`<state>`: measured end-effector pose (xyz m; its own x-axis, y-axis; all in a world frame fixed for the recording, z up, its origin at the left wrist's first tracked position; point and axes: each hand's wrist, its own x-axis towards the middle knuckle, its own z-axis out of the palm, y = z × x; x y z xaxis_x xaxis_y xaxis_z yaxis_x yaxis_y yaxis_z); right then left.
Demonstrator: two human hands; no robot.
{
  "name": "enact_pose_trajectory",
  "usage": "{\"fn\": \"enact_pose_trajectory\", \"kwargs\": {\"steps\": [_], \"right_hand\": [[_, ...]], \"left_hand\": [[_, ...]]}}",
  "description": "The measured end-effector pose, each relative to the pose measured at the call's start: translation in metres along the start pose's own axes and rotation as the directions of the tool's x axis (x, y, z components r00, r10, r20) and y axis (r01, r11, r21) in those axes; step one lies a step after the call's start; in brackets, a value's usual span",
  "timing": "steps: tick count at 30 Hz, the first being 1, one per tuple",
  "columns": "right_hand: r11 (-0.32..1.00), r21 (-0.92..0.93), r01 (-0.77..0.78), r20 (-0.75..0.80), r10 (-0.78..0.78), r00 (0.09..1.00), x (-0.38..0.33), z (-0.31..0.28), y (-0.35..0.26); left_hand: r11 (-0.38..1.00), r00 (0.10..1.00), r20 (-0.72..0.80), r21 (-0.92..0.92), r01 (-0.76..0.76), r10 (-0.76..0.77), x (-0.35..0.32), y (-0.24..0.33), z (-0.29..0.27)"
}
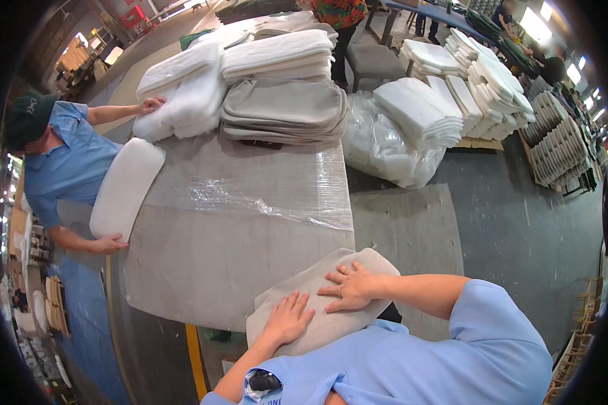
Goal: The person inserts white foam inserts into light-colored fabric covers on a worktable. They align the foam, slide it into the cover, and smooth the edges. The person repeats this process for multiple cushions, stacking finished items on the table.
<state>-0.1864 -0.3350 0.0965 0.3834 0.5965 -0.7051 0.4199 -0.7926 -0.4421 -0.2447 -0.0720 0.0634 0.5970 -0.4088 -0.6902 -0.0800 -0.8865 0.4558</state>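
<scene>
A: While both palms lie flat and open, left hand (287, 318) and right hand (348, 287) press one grey pad cover (317, 297) at the table's (216, 263) near edge. Gripping nothing.

B: Progress?

A: Judging by the piles, early. Grey felt stack (284, 111) and white foam inserts (182, 101) wait beyond the wrinkled plastic film (263, 179). A co-worker (61, 155) holds a rounded foam insert (125, 189).

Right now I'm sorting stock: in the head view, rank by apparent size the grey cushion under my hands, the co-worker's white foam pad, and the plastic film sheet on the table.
1. plastic film sheet
2-3. grey cushion and white foam pad: look alike; nearness makes it unsure.
</scene>
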Motion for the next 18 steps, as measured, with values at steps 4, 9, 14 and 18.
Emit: {"fn": "enact_pose_trajectory", "kwargs": {"steps": [4,9,14,18], "right_hand": [[0.999,0.037,0.028,-0.031,-0.027,0.999,0.014,-0.005,0.006],[0.976,0.198,0.091,-0.061,-0.080,0.995,0.049,-0.007,0.035],[0.994,0.101,0.035,-0.102,-0.025,0.994,-0.021,-0.023,0.050],[0.996,0.085,0.025,-0.088,-0.017,0.996,-0.035,-0.010,0.043]], "left_hand": [[1.000,1.000,0.018,-0.022,0.013,-0.013,0.015,-0.002,-0.007],[0.986,0.995,0.025,-0.141,-0.091,0.096,0.021,-0.029,-0.016],[0.977,0.980,0.167,-0.198,-0.078,0.112,-0.056,-0.017,-0.049],[0.996,0.996,0.087,-0.092,-0.018,0.026,-0.063,-0.018,-0.027]]}}
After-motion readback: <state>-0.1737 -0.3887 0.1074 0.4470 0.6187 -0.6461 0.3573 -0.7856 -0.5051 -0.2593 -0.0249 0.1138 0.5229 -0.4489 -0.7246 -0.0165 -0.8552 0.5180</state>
